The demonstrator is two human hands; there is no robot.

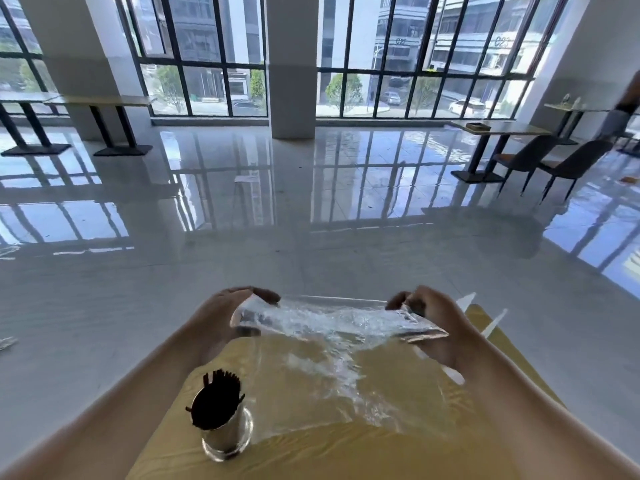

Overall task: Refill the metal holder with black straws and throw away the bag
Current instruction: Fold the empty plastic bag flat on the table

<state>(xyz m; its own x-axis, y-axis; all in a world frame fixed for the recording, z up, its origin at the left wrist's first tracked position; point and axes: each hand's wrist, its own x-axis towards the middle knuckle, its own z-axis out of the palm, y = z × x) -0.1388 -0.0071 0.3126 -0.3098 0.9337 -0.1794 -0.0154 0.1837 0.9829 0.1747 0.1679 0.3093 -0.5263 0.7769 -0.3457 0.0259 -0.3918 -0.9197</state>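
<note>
Head view, both hands [221,323] [433,323] stretching clear bag [332,322], table edge [485,323] beneath

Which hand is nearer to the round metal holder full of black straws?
Left. The left hand grips one end of the clear plastic bag just beyond the round metal holder; the right hand grips the other end, farther off to its right.

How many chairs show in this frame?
2. The left chair and the right chair stand side by side at the table on the room's right side. More may be hidden beyond the right edge.
</note>
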